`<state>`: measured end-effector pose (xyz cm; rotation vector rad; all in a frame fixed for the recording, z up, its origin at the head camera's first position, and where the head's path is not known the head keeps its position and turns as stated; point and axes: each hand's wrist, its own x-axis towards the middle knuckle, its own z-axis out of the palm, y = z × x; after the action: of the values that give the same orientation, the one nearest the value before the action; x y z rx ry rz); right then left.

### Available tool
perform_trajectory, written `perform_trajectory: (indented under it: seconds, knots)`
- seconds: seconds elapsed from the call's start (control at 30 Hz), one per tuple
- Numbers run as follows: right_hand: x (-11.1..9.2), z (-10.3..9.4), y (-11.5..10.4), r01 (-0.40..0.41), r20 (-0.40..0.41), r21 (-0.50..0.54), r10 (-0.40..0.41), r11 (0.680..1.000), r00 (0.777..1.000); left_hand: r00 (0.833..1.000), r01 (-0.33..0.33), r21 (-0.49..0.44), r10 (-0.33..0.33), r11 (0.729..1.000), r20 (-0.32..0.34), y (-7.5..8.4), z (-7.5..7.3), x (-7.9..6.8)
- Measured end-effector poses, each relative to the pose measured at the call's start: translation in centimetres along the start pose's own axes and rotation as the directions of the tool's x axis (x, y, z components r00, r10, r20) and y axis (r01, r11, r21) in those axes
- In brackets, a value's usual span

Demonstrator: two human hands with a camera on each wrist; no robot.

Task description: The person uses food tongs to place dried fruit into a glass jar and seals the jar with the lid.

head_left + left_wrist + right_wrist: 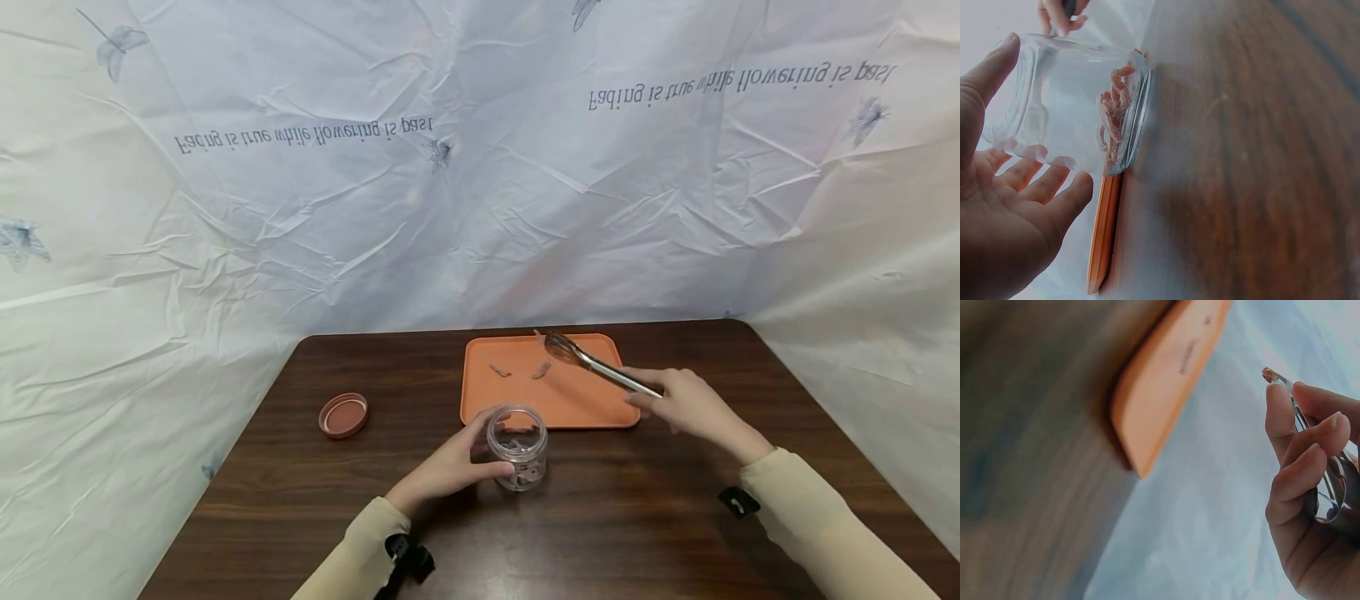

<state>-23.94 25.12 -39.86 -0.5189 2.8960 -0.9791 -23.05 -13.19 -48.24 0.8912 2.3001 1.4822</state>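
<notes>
My left hand [457,462] holds a clear jar [527,471] with thumb and fingers curved round its sides; the jar stands upright and uncapped on the table. Several small pinkish-brown strips [1115,109] lie at its bottom. Metal tongs [607,372] are gripped in my right hand [686,404], reaching over an orange tray [577,404] with their tips near its far edge. Right by those tips shows another small strip [538,334]; I cannot tell whether they pinch it. On the tray lie two more pieces, a thin strip [499,369] and a thicker strip [542,370].
A reddish-brown screw lid [344,415] lies on the dark wooden table [300,500], left of the jar. The tray sits behind the jar, close to the table's back edge. White printed sheeting [450,250] hangs behind and at both sides.
</notes>
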Motion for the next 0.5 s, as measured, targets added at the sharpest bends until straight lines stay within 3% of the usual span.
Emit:
perform_trajectory:
  seconds: [0.2,0.5]
  knots:
    - [-0.2,-1.4,-1.3,0.007,-0.050,-0.001,-0.007,1.000,0.999,1.000,0.011,-0.004,-0.011,1.000,0.002,-0.1,0.0,0.0]
    - [-1.3,-2.3,-3.5,0.031,-0.046,0.039,-0.029,0.999,0.998,1.000,0.011,-0.001,-0.011,1.000,0.002,0.0,0.0,0.0]
